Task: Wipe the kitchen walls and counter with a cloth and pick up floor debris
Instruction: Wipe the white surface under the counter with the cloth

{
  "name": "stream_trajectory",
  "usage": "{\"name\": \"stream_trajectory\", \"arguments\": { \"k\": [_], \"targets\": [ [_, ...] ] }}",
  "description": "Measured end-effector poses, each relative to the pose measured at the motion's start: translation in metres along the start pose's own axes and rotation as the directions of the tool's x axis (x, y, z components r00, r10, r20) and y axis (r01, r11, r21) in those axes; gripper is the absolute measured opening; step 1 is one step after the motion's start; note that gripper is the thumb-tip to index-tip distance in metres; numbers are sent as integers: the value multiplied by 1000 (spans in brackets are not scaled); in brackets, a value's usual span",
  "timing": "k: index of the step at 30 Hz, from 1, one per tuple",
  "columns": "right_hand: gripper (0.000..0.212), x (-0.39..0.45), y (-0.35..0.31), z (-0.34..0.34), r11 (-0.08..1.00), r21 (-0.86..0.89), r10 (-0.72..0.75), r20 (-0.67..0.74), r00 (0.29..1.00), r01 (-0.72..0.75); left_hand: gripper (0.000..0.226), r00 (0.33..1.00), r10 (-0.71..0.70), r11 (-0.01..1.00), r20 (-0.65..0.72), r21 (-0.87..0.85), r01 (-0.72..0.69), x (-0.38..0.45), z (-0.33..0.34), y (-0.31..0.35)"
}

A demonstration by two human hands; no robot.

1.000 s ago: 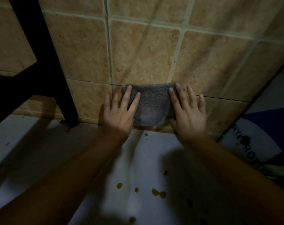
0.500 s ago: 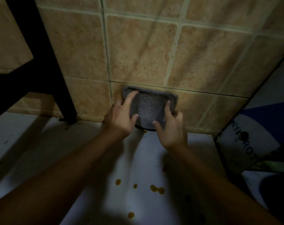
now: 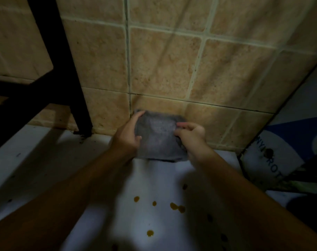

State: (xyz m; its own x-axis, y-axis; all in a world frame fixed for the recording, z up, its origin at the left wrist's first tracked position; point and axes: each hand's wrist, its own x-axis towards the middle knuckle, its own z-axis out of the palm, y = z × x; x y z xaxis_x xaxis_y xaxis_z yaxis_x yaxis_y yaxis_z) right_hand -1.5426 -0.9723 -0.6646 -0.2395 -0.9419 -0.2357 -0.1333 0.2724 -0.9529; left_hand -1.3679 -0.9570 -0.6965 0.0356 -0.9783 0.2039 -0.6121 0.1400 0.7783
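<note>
At the left of your frame a black frame (image 3: 71,84) stands with its leg down at the wall's foot, a crossbar running off to the left edge. At the right edge a blue-and-white bag (image 3: 280,160) with dark lettering leans, partly in shadow.

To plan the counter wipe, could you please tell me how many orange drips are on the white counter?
5 orange drips clearly lit: one, one right of it, two touching, one nearer the camera. Dark spots in shadow may be more.
</note>
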Motion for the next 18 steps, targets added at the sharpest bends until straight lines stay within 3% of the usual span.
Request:
{"name": "stream_trajectory", "arguments": {
  "k": [3, 7, 12, 14, 15, 18],
  "targets": [
    [28, -16, -7, 10, 988, 117, 85, 164, 983, -105, 71, 987, -157, 987, -29, -29, 157, -26, -9, -12],
    [25, -39, -29, 25, 984, 148, 40, 346, 937, -97, 41, 976, -194, 977, -100, -105, 184, -55, -28, -18],
    [22, -54, -45, 21, 989, 145, -29, 313, 949, -17, 32, 935, -259, 954, -242, -216, 208, -78, -59, -12],
    [19, -52, -28, 12, 999, -4, 34, 237, 971, -34, 34, 943, -290, 952, -161, -154, 266, -85, -59, -16],
    [21, -49, -14, 8, 985, -166, 70, 211, 975, -35, 33, 951, -296, 952, -90, -104, 286, -89, -55, -19],
    [22, -53, 24, -3, 744, -668, 117, 159, 980, 20, 31, 974, -216, 976, 67, 42, 213, -107, -41, -28]
  ]
}}
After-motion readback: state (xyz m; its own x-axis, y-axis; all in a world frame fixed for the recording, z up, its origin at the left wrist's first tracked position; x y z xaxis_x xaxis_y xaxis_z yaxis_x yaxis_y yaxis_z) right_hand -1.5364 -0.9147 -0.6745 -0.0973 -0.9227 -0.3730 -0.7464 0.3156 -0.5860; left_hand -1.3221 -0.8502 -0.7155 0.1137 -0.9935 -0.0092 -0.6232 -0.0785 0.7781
